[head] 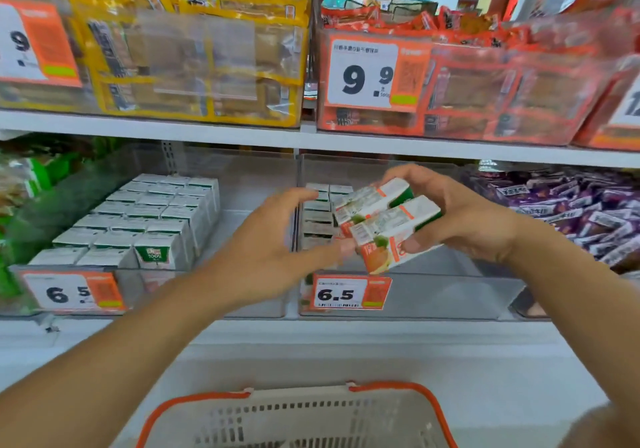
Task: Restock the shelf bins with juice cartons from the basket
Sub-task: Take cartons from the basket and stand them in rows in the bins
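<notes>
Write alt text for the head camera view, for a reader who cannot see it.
A person's right hand grips two orange juice cartons in front of a clear shelf bin tagged 6.5, while the open left hand reaches toward them. The neighbouring bin on the left holds rows of green cartons, and an orange-rimmed basket sits below.

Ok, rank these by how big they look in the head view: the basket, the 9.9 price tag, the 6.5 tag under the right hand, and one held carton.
1. Basket, though it is nearest the camera and cut off by the frame.
2. 9.9 price tag.
3. Front carton in the right hand and the 6.5 tag look alike; unranked.
</notes>
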